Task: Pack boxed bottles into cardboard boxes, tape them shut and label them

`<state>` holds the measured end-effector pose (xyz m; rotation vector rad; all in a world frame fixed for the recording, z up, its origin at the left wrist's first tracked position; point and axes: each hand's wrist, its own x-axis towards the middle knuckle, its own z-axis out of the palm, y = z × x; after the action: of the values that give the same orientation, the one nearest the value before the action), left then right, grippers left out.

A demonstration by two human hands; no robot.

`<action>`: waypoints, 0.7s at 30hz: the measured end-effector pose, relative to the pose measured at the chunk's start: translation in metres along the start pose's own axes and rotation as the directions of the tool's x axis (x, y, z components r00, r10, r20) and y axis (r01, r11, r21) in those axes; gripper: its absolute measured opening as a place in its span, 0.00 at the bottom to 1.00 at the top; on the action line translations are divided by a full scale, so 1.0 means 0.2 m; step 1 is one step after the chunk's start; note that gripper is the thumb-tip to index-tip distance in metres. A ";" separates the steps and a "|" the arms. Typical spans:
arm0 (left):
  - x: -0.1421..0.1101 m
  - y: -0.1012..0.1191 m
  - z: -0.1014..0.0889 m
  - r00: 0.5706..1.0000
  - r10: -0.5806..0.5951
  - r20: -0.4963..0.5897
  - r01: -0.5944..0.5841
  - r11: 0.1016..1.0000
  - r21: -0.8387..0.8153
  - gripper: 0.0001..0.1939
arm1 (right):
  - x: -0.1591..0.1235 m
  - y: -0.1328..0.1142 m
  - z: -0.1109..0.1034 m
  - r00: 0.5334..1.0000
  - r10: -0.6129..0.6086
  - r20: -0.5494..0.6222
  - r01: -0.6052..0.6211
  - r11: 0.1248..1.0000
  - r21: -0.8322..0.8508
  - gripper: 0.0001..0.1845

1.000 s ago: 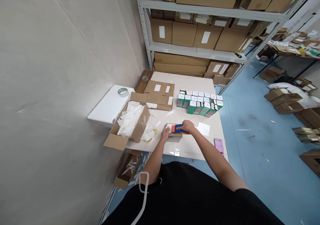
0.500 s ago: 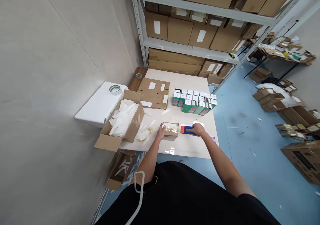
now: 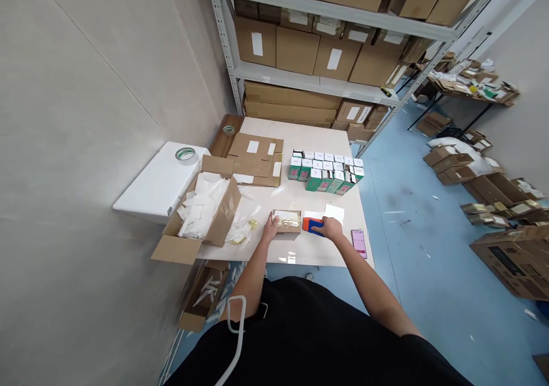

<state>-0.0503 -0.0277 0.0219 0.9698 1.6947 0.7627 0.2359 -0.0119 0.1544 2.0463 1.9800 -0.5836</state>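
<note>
A small cardboard box [image 3: 286, 224] with shiny tape across its top lies near the front edge of the white table [image 3: 300, 140]. My left hand [image 3: 270, 226] presses against the box's left side, fingers curled on it. Just right of the box, my right hand [image 3: 331, 227] is closed over an orange and blue tape dispenser [image 3: 311, 225], which rests on the table. A white sheet [image 3: 333, 212] lies behind that hand.
Rows of green and white small boxes [image 3: 325, 171] stand mid-table. An open carton of white bags [image 3: 201, 207] sits at left, flattened cardboard [image 3: 256, 158] behind it. A pink phone [image 3: 358, 242] lies at the right front. Shelving with cartons [image 3: 326, 48] stands beyond; boxes litter the blue floor.
My right hand drew the tape dispenser off the top of the small box and set it on the table to the box's right. My left hand stayed on the box.
</note>
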 end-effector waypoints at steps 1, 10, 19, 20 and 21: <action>0.00 0.00 0.00 1.000 0.008 -0.002 -0.008 1.000 0.002 0.37 | -0.01 -0.01 0.00 1.000 -0.005 -0.006 0.005 1.000 -0.022 0.30; -0.01 0.00 0.01 0.999 0.041 -0.027 -0.042 0.999 -0.028 0.36 | -0.06 -0.07 0.02 0.998 -0.060 0.005 0.060 0.990 -0.131 0.25; 0.00 -0.01 0.04 0.994 0.105 -0.027 -0.106 0.993 -0.057 0.40 | -0.06 0.08 0.14 0.997 0.066 0.048 -0.071 0.992 0.102 0.33; 0.00 0.00 0.04 0.994 0.109 -0.027 -0.110 0.993 -0.053 0.40 | -0.05 0.10 0.14 0.997 0.070 0.045 -0.075 0.989 0.128 0.33; 0.00 0.00 0.03 0.994 0.107 -0.026 -0.108 0.993 -0.049 0.40 | -0.05 0.12 0.14 0.997 0.064 0.038 -0.069 0.985 0.156 0.33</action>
<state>-0.0443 -0.0271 0.0192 1.0270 1.6465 0.8863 0.2554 -0.0335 0.1309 2.1696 1.8938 -0.7756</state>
